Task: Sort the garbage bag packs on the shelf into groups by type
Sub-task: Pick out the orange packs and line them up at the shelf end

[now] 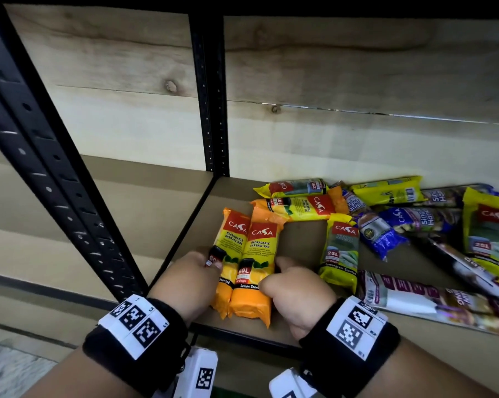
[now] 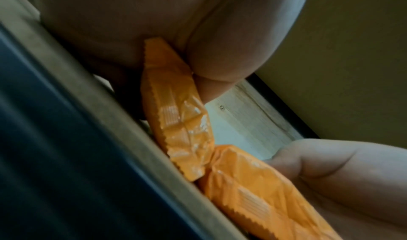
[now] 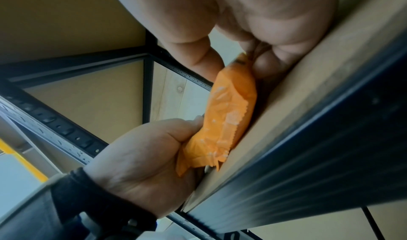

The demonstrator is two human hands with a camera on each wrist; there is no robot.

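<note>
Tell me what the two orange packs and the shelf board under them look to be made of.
Orange packs: thin glossy plastic film, judging by the crinkles, glare spots and zigzag-cut sealed ends.
Shelf board: matte tan board, probably fibreboard or particleboard; flat, with no grain showing, unlike the knotty wood-look panel behind.

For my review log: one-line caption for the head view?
Both hands, left hand and right hand, hold two orange packs side by side on the shelf.
</note>
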